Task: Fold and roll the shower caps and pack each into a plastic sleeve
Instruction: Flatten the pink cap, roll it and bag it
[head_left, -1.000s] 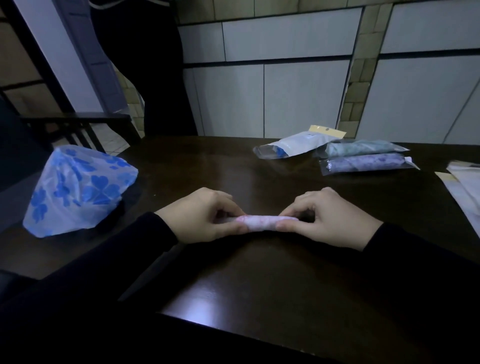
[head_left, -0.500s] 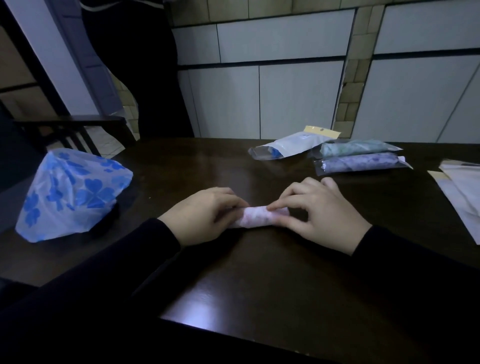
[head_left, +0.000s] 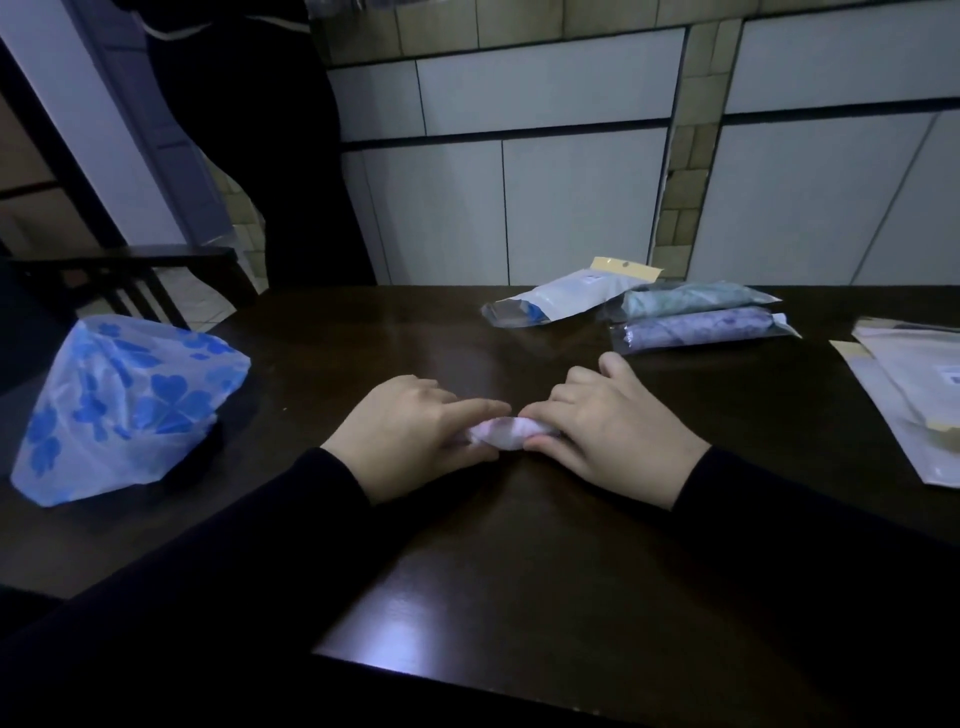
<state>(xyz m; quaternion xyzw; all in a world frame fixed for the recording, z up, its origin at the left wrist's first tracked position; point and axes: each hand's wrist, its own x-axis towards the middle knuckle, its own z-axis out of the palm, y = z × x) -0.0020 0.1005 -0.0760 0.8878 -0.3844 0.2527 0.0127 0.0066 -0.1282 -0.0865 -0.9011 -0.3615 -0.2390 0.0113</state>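
Hands at mid surface, working one cap. Left hand (head_left: 410, 431) and right hand (head_left: 613, 431) both pinch the small pale pink rolled shower cap (head_left: 501, 433), fingers curled over its two ends, thumbs tucked under on the near side; only a short middle stretch of the roll shows between them, lying on the dark glossy wooden surface (head_left: 519, 571). Grip on both sides is clamped on that roll, nothing loose. Judged stage: rolling of this cap looks nearly finished, roll is tight and short, not yet in a sleeve. Done so far, toward the far right edge: teal rolled cap in a clear plastic sleeve (head_left: 691, 301) and purple rolled cap in a clear plastic sleeve (head_left: 701, 332), lying side by side and touching, plus a white pouch with a yellow header (head_left: 561, 299) just beside them with something dark blue at its open end; can't tell if that one is fully packed. Left to do: the puffy white shower cap with blue clover print (head_left: 124, 405) near the left edge, unfolded, untouched. Flat white empty sleeves with yellowish tape strips (head_left: 914, 405) are stacked at the right edge, well apart from the hands; one of these is probably next for the pink roll. Count roughly two or three packed, one in hand, one waiting.
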